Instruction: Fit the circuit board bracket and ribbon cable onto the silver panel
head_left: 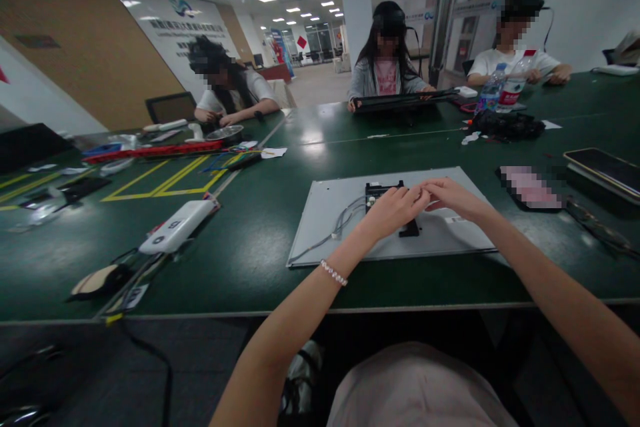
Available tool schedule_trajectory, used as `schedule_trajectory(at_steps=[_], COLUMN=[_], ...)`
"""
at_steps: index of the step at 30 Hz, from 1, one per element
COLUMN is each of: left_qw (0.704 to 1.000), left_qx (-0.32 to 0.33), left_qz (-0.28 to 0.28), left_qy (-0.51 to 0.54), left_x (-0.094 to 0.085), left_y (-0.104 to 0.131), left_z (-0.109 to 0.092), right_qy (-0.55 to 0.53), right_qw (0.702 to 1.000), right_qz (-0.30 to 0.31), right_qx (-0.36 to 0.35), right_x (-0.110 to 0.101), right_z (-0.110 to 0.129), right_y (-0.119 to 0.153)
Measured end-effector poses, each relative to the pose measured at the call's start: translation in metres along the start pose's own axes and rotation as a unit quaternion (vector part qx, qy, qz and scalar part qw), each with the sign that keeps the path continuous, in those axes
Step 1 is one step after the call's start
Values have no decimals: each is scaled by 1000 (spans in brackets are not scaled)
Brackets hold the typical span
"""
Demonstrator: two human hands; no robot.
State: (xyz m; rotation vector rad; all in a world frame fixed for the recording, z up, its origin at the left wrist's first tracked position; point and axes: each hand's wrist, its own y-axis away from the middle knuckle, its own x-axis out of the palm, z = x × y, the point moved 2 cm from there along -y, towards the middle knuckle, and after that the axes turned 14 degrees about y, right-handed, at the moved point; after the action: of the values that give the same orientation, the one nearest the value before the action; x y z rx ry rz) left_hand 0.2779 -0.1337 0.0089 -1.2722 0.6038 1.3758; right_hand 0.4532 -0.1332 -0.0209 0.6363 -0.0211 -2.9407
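A light grey flat panel (320, 213) lies on the green table in front of me. On its middle sits a black bracket (410, 229) with a small board, and grey cables (343, 220) run from it toward the panel's lower left corner. My left hand (397, 208) is over the bracket, its fingers bent and close together. From the right, my right hand (450, 197) meets it, and the fingertips of both hands come together above the bracket. Whatever lies between the fingertips is too small to make out.
A white power strip (177, 227) and a mouse (103, 281) are at the left. To the right lie a pink phone (533, 188), a dark phone (605, 172) and glasses (600, 225). Bottles (513, 90) and a black bag (507, 125) stand farther back. Three people sit across the table.
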Motion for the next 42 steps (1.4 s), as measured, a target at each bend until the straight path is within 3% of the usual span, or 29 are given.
schedule_trajectory(at_steps=[5, 8, 11, 13, 17, 24, 31, 38, 42], left_qw=[988, 964, 946, 942, 927, 922, 931, 916, 906], left_qx=[-45, -97, -154, -176, -216, -218, -232, -255, -283], left_qz=[-5, -30, -52, -36, 46, 124, 126, 141, 101], left_qy=[146, 245, 281, 284, 304, 294, 253, 275, 297], left_x=[3, 7, 14, 20, 32, 42, 46, 46, 49], left_y=[5, 12, 21, 28, 40, 43, 43, 41, 41], left_z=[13, 31, 51, 63, 75, 78, 76, 77, 81], right_qy=[22, 60, 92, 99, 88, 54, 66, 84, 84], right_qw=[999, 998, 995, 994, 995, 997, 995, 993, 993], right_qz=[-27, -18, 7, 18, 28, 51, 60, 65, 67], right_qx=[9, 15, 28, 35, 35, 34, 36, 48, 50], right_x=[-5, -9, -12, -14, -17, -17, -16, -15, -15], right_z=[-3, -6, -9, -10, -9, -10, -10, -10, -8], right_y=[0, 0, -1, 0, 1, 2, 0, 1, 3])
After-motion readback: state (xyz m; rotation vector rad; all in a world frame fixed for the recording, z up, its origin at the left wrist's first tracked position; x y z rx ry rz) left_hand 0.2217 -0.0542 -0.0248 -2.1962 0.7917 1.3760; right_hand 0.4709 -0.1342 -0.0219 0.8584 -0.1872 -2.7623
